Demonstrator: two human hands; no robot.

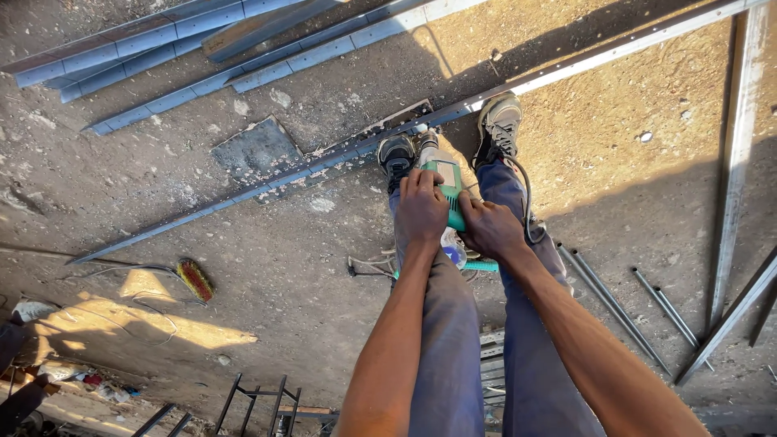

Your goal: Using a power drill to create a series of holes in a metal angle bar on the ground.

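Both hands, left hand and right hand, are clamped on the green power tool over the long steel bar underfoot; it looks heavy, rigid, best gripped two-handed by its body.

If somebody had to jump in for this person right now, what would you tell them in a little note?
Left hand: wrapped over the top of the green power tool.
Right hand: gripping the same tool from the side, cable trailing past it.
Tool: pointed down at the long metal bar lying on the ground, nose at the bar between the two shoes.
Feet: both stand at the bar, pinning it.
Done: cannot tell how far the work on the bar has gone.
Left: the bar looks whole here.
Nearby: more metal bars, thin rods, a brush.
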